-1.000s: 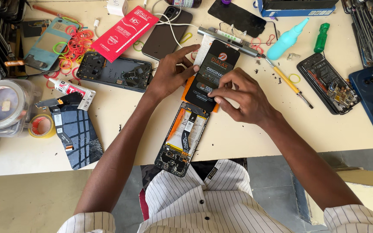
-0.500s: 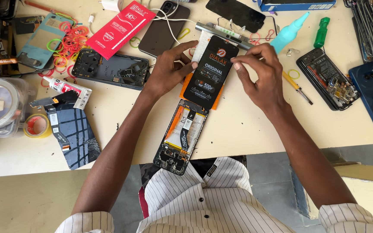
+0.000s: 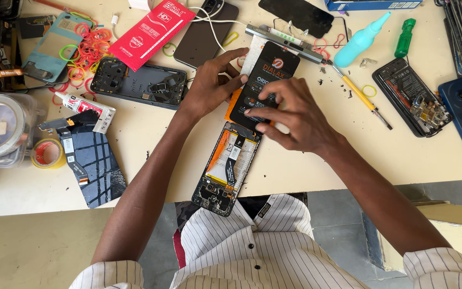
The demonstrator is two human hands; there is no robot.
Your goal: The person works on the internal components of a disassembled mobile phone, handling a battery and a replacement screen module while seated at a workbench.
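Note:
An opened phone (image 3: 226, 170) lies lengthwise at the table's front edge, its insides and orange-edged battery showing. A black battery-shaped pack (image 3: 267, 75) with printing rests across its far end. My left hand (image 3: 209, 85) holds the pack's left edge, thumb toward its middle. From the right, my right hand (image 3: 290, 115) comes over the pack, fingertips pressing on its near half.
Around the work lie an opened dark phone frame (image 3: 140, 84), a red packet (image 3: 151, 33), coloured rubber bands (image 3: 84, 48), a glue tube (image 3: 84, 107), a cracked screen panel (image 3: 94, 163), tape rolls (image 3: 1, 131), a yellow screwdriver (image 3: 359, 95), a teal bottle (image 3: 360, 38) and more opened phones (image 3: 413, 96) at right.
My right hand has slid back from the pack's far right edge to its near half, as it was a second ago. The left hand stays at the left edge.

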